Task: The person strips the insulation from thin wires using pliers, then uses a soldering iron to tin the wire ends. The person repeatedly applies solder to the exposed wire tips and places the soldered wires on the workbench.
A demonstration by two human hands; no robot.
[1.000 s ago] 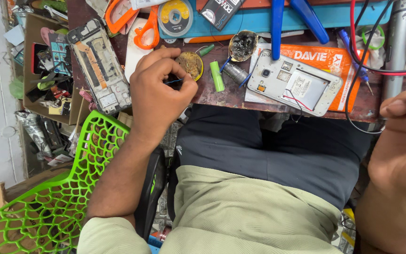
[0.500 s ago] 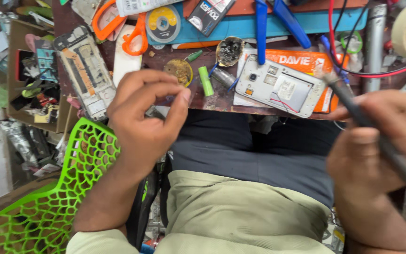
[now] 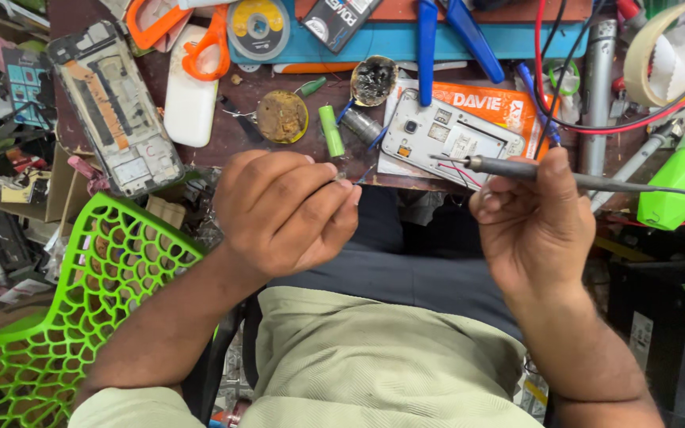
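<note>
My left hand hovers over my lap at the bench edge, fingers pinched on something tiny and metallic at its fingertips; what it is I cannot tell. My right hand grips a soldering iron, its tip pointing left toward an opened white phone with thin red and black wires. That phone lies on an orange packet. A round tin of brown flux and a small green cylinder sit just beyond my left hand.
A stripped phone frame, white case, orange scissors, solder reel, blue-handled pliers, tape roll and green spray bottle crowd the bench. A green lattice chair stands left.
My left hand drew back from the flux tin toward my lap with its fingers pinched. My right hand came in from the right edge and brought the soldering iron toward the white phone.
</note>
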